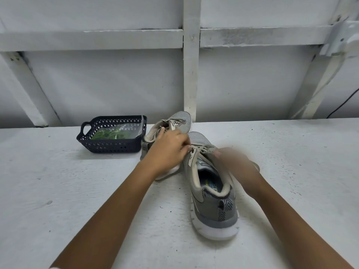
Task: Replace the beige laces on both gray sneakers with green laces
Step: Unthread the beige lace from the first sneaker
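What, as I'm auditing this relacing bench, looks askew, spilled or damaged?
Nothing is spilled or visibly damaged. The far sneaker seems tipped onto its side beside the basket, while the near sneaker stands upright. Its beige laces hang loose where the left hand pinches them.

Only the person's arms and hands were visible. The left forearm [116, 206] and the right forearm [287, 214] were bare, and so were the left hand [167, 146] and the right hand [237, 164]. The right hand looked blurred. A small pale strip [52, 267] showed at the left forearm's lowest end, too small to identify.
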`<state>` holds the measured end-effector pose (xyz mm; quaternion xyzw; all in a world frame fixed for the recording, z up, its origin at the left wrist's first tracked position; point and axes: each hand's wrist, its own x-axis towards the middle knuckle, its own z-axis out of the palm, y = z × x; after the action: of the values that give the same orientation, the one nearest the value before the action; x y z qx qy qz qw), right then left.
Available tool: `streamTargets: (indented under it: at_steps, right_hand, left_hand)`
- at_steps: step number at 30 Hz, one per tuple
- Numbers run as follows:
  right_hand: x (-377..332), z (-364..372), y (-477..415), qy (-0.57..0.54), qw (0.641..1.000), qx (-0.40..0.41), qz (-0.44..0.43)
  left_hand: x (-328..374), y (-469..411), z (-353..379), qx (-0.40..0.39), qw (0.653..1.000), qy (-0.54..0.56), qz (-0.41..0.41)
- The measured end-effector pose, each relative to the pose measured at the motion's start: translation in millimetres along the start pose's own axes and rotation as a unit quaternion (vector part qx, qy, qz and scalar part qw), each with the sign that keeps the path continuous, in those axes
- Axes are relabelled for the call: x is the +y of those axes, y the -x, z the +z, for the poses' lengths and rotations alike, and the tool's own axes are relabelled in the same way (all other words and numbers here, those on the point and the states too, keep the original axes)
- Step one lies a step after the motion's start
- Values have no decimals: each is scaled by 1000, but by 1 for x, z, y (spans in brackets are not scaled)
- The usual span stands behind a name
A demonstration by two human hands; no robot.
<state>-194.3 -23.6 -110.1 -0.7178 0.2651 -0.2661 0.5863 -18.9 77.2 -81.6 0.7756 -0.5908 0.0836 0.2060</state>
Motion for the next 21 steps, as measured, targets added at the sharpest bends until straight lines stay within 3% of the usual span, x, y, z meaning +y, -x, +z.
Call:
streamTargets:
  at_steps: [5,8,14,17,21]
  right_hand:
    - [1,-1,-1,-1,1000,-1,2]
    - [0,0,-1,-2,1000,-2,2]
    - [-1,-3,-11,21,999,25,19]
    - [2,-6,-25,121,992,27,-8]
    - [12,-4,-55,283,958,20,-43]
  left_hand:
    - [-13,6,-15,167,979,98,-62]
    - [-19,15,-28,209,961,147,-107]
    - [-31,30,-38,179,956,211,-102]
    - [-25,24,-34,156,972,158,-73]
    - [-13,12,-10,51,998,33,3]
